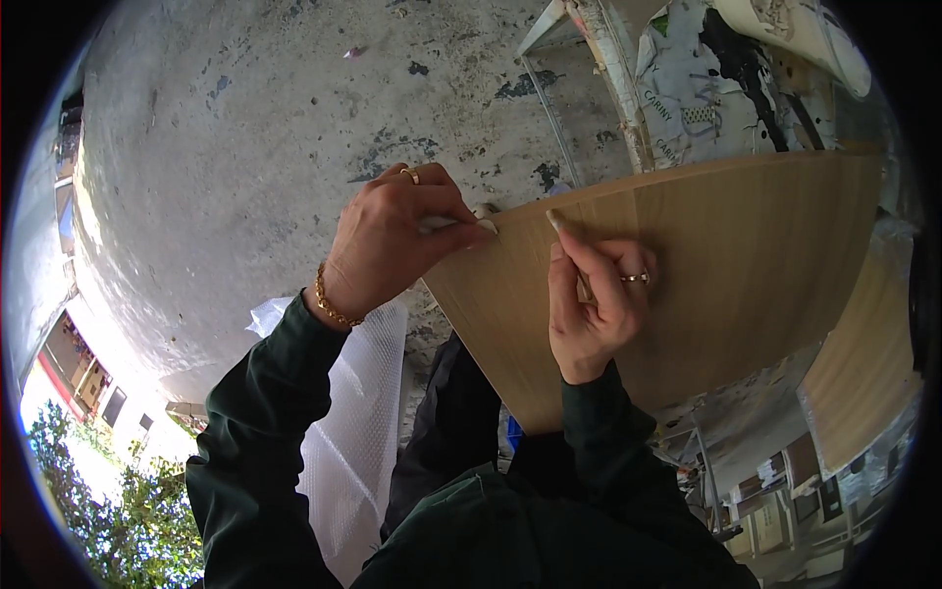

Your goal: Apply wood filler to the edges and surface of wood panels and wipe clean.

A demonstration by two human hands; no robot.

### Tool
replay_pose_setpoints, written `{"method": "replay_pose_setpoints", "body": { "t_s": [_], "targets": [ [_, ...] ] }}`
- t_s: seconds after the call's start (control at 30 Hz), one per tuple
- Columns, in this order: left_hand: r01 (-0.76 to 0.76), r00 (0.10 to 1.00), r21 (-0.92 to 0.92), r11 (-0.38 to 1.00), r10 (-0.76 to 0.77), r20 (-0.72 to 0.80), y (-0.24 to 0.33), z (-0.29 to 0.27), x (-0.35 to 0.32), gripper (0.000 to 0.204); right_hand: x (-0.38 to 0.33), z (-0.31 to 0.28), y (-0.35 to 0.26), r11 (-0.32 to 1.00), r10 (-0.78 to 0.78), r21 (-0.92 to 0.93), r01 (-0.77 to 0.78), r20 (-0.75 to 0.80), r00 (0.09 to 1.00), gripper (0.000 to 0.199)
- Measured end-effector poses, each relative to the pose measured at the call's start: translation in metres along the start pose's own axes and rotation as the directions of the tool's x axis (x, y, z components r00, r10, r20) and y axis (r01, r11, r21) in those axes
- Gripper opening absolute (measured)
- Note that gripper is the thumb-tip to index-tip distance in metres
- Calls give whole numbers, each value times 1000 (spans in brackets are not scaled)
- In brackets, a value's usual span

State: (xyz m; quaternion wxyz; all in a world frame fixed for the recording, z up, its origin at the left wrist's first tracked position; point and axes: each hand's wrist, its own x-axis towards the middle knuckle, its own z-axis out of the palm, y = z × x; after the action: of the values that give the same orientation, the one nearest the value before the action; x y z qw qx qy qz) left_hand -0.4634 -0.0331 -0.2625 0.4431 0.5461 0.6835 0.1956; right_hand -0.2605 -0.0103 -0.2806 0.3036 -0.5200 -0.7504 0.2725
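A wide wood-grain board (746,255) lies in front of me and stretches off to the right. At its far left corner, my left hand (392,226) is closed in a pinch, thumb and fingertips against the board's edge. A small white wad (432,224) shows between those fingers; its kind is unclear. Over the board's surface, my right hand (601,299) has its fingers curled in and the index finger pointing toward the far edge. Whatever may be in that curl is mostly hidden.
Bubble wrap (353,432) hangs or lies left of my legs. Beyond the board stands a metal frame (549,108) beside paint-stained wrapping (677,108). A second wood-grain panel (854,373) is at the right. Worn concrete floor (245,167) spreads out at the left.
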Motion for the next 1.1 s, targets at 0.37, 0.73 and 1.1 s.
{"method": "replay_pose_setpoints", "body": {
  "t_s": [0.37, 0.73, 1.1],
  "targets": [
    [-2, 1000, -24, 1000, 3, 23, -4, 2, 1, 11, 11, -6, 19, 996, 6, -88, -16, -114, 993, 28],
    [19, 999, -36, 999, -18, 29, 3, 2, 3, 11, 1, -1, 0, 997, -57, -52, 58, 27, 998, 27],
    [-131, 987, 68, 989, 136, -82, 42, 31, 51, 13, 27, -46, 42, 972, 209, 156, -177, -218, 953, 17]
  ]
}}
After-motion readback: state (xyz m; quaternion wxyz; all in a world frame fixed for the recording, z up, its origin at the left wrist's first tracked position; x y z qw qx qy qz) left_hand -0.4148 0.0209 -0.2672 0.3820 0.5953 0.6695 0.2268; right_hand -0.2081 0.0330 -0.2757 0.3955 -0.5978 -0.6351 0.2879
